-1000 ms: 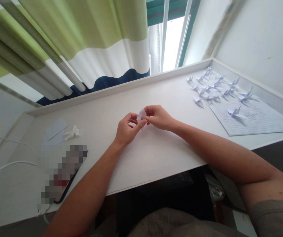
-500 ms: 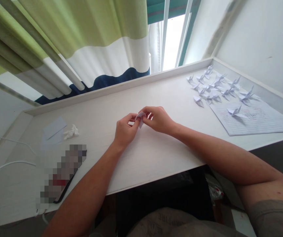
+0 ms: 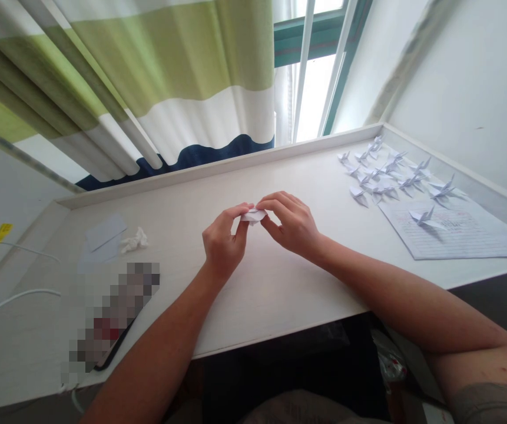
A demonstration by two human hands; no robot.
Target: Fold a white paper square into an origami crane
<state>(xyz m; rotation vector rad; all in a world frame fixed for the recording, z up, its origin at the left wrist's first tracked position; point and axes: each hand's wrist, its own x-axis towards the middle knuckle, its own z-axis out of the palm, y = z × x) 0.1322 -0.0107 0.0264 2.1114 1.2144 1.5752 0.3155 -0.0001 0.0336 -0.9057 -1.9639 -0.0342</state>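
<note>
Over the middle of the white desk (image 3: 279,288), a small folded piece of white paper (image 3: 254,216) is held up between both hands. My left hand (image 3: 225,238) pinches its left side, with the thumb below and the fingers above. On its right side my right hand (image 3: 289,222) grips it between thumb and fingertips. The fingers partly cover the paper, so its exact folded shape is hard to make out. Several white paper cranes (image 3: 383,171) stand at the far right, and one crane (image 3: 425,219) sits on a lined, written sheet (image 3: 465,244).
On the left lie flat white paper pieces (image 3: 105,232), a crumpled white tissue (image 3: 134,240) and a blurred-out phone-like object (image 3: 116,318) near the front edge. White cables (image 3: 19,294) run in from the left. A raised rim (image 3: 218,169) borders the back, below a striped curtain (image 3: 182,76).
The folded paper has turned and now shows a wider, flatter side. My right-hand fingers have spread and shifted along its edge. The whole view has tilted up slightly.
</note>
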